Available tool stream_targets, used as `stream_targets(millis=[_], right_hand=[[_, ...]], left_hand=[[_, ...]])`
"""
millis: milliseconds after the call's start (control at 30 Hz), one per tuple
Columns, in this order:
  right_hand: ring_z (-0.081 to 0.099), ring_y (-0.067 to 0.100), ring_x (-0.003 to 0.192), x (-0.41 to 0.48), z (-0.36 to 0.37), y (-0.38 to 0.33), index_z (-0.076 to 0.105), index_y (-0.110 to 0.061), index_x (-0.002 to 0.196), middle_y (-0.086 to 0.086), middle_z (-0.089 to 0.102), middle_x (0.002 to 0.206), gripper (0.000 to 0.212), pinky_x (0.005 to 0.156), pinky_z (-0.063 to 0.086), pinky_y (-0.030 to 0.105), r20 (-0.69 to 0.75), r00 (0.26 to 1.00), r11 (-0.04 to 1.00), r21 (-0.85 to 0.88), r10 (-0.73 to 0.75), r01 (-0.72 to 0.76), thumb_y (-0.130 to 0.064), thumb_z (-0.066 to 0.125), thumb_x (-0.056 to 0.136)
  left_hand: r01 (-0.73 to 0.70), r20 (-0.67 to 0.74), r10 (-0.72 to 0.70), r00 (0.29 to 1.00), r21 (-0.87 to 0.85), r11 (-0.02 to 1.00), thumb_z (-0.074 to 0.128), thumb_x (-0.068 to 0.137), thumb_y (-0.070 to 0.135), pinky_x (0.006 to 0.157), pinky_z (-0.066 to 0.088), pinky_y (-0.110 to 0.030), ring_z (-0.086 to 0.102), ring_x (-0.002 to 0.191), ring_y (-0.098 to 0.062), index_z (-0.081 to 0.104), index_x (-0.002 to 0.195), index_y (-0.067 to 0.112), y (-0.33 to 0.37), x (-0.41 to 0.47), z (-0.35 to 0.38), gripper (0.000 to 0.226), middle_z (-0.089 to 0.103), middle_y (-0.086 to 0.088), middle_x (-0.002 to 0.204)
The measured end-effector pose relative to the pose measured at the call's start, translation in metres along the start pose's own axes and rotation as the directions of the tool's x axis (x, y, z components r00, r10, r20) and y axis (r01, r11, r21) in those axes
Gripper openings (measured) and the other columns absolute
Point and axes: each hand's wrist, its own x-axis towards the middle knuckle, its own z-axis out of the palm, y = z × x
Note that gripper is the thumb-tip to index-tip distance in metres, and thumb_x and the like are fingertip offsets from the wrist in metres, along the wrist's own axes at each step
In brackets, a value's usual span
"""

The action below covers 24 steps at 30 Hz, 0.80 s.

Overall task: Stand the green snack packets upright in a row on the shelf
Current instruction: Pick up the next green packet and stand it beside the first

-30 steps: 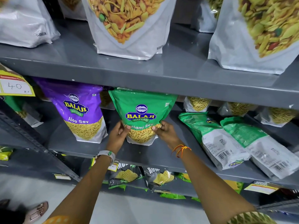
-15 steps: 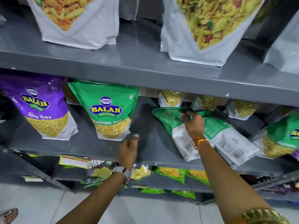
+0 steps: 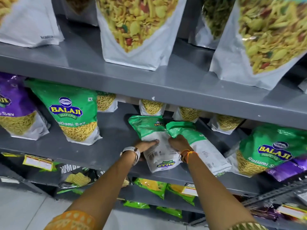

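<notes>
My left hand lies with fingers flat and together on the face-down green packet at frame centre; my right hand curls onto its other edge, though I can't tell how firmly it's gripped. A second flat packet overlaps it to the right. One green packet already stands at left, so I'd say two remain. The grey shelf sits among stocked shop racks.
</notes>
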Motion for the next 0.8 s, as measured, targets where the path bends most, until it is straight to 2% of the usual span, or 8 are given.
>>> stream_targets(millis=[100, 233, 300, 367, 467, 567, 633, 800], right_hand=[[0.062, 0.032, 0.088, -0.002, 0.002, 0.001, 0.061, 0.004, 0.089, 0.021, 0.064, 0.096, 0.029, 0.069, 0.04, 0.03, -0.018, 1.0, 0.994, 0.108, 0.004, -0.002, -0.023, 0.057, 0.078], [0.054, 0.02, 0.086, -0.007, 0.015, -0.001, 0.052, -0.007, 0.065, 0.011, 0.059, 0.079, 0.017, 0.073, 0.042, 0.029, -0.009, 1.0, 0.93, 0.368, -0.006, 0.009, -0.007, 0.065, 0.078], [0.057, 0.02, 0.095, -0.014, 0.014, -0.01, 0.061, 0.003, 0.09, 0.013, 0.063, 0.092, 0.012, 0.079, 0.048, 0.028, -0.019, 0.995, 0.849, 0.518, -0.103, 0.098, 0.005, 0.06, 0.079], [0.06, 0.013, 0.082, -0.017, 0.009, -0.026, 0.056, 0.0, 0.115, 0.003, 0.062, 0.087, 0.037, 0.068, 0.051, 0.015, -0.005, 0.965, 0.763, 0.611, -0.261, 0.21, 0.012, 0.051, 0.08], [0.056, 0.014, 0.074, -0.016, 0.012, -0.05, 0.061, 0.002, 0.107, 0.002, 0.058, 0.079, 0.034, 0.067, 0.047, 0.019, -0.173, 0.931, 0.733, 0.577, -0.322, 0.361, 0.013, 0.055, 0.075], [0.05, 0.014, 0.076, -0.018, 0.022, -0.052, 0.059, 0.001, 0.085, 0.0, 0.054, 0.073, 0.022, 0.056, 0.042, 0.013, -0.294, 0.924, 0.688, 0.619, -0.245, 0.379, 0.007, 0.069, 0.067], [0.054, 0.014, 0.079, -0.019, 0.027, -0.049, 0.051, -0.015, 0.091, -0.002, 0.058, 0.083, 0.041, 0.054, 0.044, 0.013, -0.272, 0.937, 0.646, 0.68, -0.218, 0.348, 0.005, 0.075, 0.065], [0.057, 0.013, 0.085, -0.018, 0.034, -0.043, 0.051, -0.006, 0.111, 0.007, 0.062, 0.097, 0.057, 0.066, 0.048, 0.007, -0.334, 0.907, 0.613, 0.669, -0.256, 0.419, 0.007, 0.077, 0.062]], left_hand=[[0.0, -0.039, 0.003, 0.999, 0.085, 0.996, 0.086, 0.055, 0.037, 0.088, 0.052, -0.039, 0.061, 0.104, -0.028, 0.064, 0.105, 0.003, -0.004, -0.001, -0.009, 0.064, 0.066, -0.008, 0.104], [-0.097, -0.071, 0.104, 0.992, 0.085, 0.992, 0.081, 0.068, 0.019, 0.083, 0.048, -0.034, 0.06, 0.093, -0.022, 0.066, 0.098, 0.003, -0.009, 0.002, -0.032, 0.038, 0.065, -0.012, 0.108], [-0.233, -0.054, 0.233, 0.971, 0.013, 0.972, 0.075, 0.071, 0.001, 0.08, 0.053, -0.032, 0.066, 0.081, -0.02, 0.067, 0.086, 0.004, -0.004, 0.002, -0.044, 0.018, 0.064, -0.022, 0.115], [-0.364, -0.067, 0.368, 0.928, 0.06, 0.929, 0.073, 0.07, -0.006, 0.073, 0.055, -0.027, 0.068, 0.077, -0.021, 0.067, 0.085, 0.005, 0.007, 0.004, -0.057, 0.02, 0.066, -0.023, 0.11], [-0.459, -0.073, 0.471, 0.879, 0.13, 0.879, 0.074, 0.07, -0.002, 0.081, 0.055, -0.036, 0.067, 0.091, -0.028, 0.063, 0.102, 0.001, 0.018, 0.0, -0.063, 0.034, 0.069, -0.015, 0.102], [-0.532, -0.095, 0.541, 0.836, 0.104, 0.84, 0.07, 0.072, -0.007, 0.071, 0.056, -0.028, 0.065, 0.085, -0.024, 0.057, 0.095, 0.007, 0.019, 0.0, -0.064, 0.029, 0.068, -0.01, 0.094], [-0.58, -0.097, 0.585, 0.805, 0.075, 0.811, 0.066, 0.073, -0.011, 0.067, 0.055, -0.026, 0.063, 0.08, -0.022, 0.054, 0.087, 0.01, 0.019, 0.003, -0.067, 0.028, 0.067, -0.009, 0.091], [-0.615, -0.089, 0.617, 0.782, 0.053, 0.787, 0.068, 0.071, -0.013, 0.068, 0.053, -0.028, 0.061, 0.076, -0.019, 0.049, 0.079, 0.018, 0.014, 0.02, -0.074, 0.037, 0.066, -0.004, 0.083]])
